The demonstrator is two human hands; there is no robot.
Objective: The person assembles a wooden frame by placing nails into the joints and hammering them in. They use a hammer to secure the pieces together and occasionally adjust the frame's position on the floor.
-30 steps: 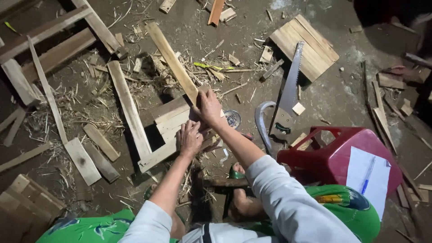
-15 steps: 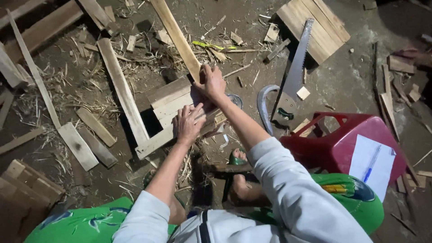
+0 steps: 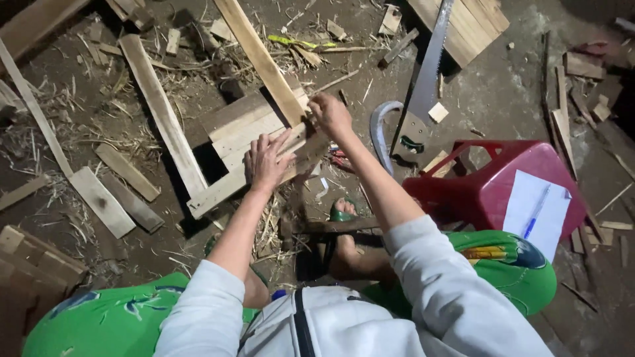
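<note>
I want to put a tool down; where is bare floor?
Bare floor lies between the handsaw and the scrap strips, above the red stool. Around the wooden frame under both hands, slats and shavings crowd the ground.

The dirt floor (image 3: 503, 99) is dark and covered with wood chips and dry straw. On it lies a rough wooden frame (image 3: 248, 135) made of pale slats, with one long plank (image 3: 162, 112) at its left side. A hand saw (image 3: 423, 79) lies to the right of the frame, next to a curved metal blade (image 3: 378, 132). A red plastic stool (image 3: 493, 192) stands near the saw. At the top right lies a flat board panel (image 3: 473, 26). Short offcuts (image 3: 102, 201) are scattered at the left.
</note>
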